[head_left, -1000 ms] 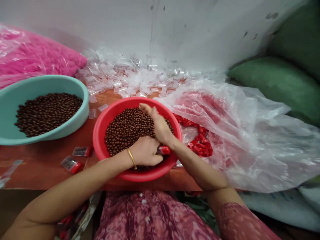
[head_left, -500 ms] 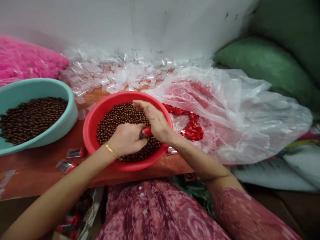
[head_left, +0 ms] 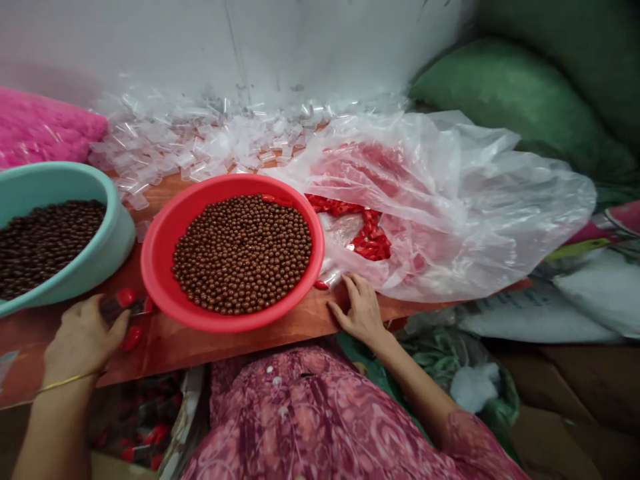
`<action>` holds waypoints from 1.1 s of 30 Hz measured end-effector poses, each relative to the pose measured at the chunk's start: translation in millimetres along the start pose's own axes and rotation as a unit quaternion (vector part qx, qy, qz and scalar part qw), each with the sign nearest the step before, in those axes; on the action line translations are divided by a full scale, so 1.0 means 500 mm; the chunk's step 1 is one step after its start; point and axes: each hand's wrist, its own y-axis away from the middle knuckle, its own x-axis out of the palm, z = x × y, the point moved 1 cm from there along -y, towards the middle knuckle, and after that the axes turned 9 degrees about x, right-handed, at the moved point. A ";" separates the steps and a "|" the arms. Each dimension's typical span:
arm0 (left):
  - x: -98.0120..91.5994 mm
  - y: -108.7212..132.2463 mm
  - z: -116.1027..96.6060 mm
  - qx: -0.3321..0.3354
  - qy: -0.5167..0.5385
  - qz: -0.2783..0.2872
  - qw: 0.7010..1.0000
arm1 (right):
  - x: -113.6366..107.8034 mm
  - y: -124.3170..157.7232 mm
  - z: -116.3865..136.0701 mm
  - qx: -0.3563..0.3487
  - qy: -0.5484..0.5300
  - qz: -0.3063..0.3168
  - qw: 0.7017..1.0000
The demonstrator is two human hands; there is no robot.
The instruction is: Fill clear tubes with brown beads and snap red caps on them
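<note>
My left hand (head_left: 80, 340) is at the table's front left, its fingers closed around a small clear container with a red cap (head_left: 126, 297) and dark contents. More red caps (head_left: 133, 338) show right beside its fingers, their containers partly hidden by the hand. My right hand (head_left: 363, 310) rests at the table's front edge with its fingers apart and nothing in it. Just beyond those fingertips lies a clear tube with a red end (head_left: 321, 285). Between my hands stands a red basin (head_left: 155, 293) holding many shiny brown balls (head_left: 245, 260).
A teal basin (head_left: 120, 233) of brown balls stands left. Clear empty tubes (head_left: 200, 137) are heaped along the wall. A plastic bag (head_left: 480, 220) with red caps (head_left: 373, 240) covers the right side. Below the table, a box holds red-capped containers (head_left: 145, 440).
My hands have parted from above the red basin. The left took the red-capped container to the table at left; the right came down to the front edge. The view shifted slightly.
</note>
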 end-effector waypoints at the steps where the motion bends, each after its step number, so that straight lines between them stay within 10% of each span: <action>1: -0.007 0.006 -0.017 -0.004 -0.044 -0.015 0.999 | 0.004 -0.013 -0.004 0.000 0.029 -0.002 1.000; 5: -0.016 0.071 -0.114 0.058 -0.048 -0.143 0.987 | 0.007 -0.080 -0.022 -0.029 0.066 0.042 0.997; 9: 0.030 0.160 -0.244 0.284 0.094 -0.228 0.927 | 0.012 -0.136 -0.033 -0.098 0.041 0.130 0.986; 15: 0.082 0.190 -0.403 0.341 0.050 -0.193 0.918 | 0.029 -0.181 -0.042 -0.196 -0.019 0.179 0.964; 27: 0.103 0.145 -0.521 0.396 0.092 -0.076 0.910 | 0.036 -0.216 -0.059 -0.247 -0.028 0.150 0.957; 33: 0.098 0.133 -0.552 0.395 0.092 -0.111 0.907 | 0.025 -0.228 -0.057 -0.193 -0.136 0.107 0.966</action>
